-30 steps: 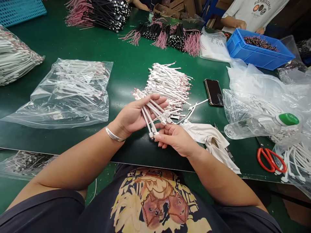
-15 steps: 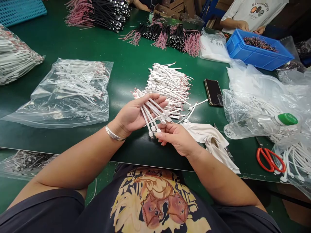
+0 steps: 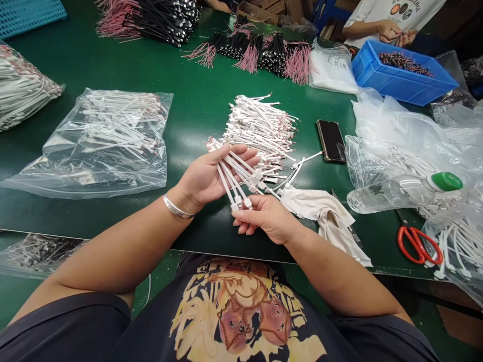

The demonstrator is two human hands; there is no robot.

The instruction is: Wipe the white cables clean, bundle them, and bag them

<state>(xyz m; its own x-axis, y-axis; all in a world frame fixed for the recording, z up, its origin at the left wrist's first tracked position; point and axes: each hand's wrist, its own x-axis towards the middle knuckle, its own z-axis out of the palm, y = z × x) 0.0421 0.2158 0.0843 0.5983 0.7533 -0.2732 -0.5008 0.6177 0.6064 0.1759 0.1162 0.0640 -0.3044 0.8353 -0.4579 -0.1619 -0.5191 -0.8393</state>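
A workshop, or a small factory, handling short cables in bulk. A broad green worktop (image 3: 199, 110) carries a pile of white cables (image 3: 260, 125) at its middle, a clear plastic bag (image 3: 124, 123) of similar ones toward the left edge, and bundles of black cables (image 3: 166, 22) with pink wires along the far edge. Near the far right corner stands a blue crate (image 3: 396, 83) of small pieces; red-handled scissors (image 3: 416, 245) lie by the near edge. Beyond the far edge are cardboard boxes (image 3: 273, 6) and a co-worker (image 3: 377, 12).

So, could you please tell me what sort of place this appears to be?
Probably a cable workshop: piled white cables, black cables with pink wires and a blue bin share one green table.
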